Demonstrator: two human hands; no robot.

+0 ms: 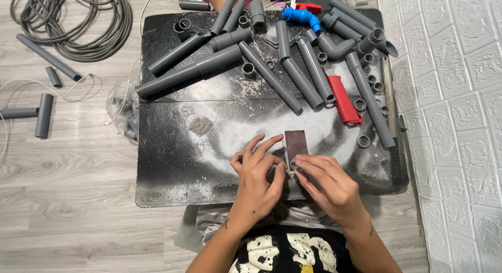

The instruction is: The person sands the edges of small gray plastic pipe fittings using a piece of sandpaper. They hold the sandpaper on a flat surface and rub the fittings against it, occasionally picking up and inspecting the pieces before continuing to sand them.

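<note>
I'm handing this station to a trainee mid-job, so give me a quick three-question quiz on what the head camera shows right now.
1. True or false: the brown sandpaper sheet lies flat on the floor.
2. Which hand pinches the sandpaper's lower edge: A left hand, B right hand, C neither?
3. What colour is the ribbed tool handle among the grey pipes?

Key: 1 false, it is above the dusty black board. 2 B. 3 red.

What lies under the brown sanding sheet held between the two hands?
Under the sanding sheet lies the black board, dusted white. The left hand and right hand cover its lower edge.
</note>
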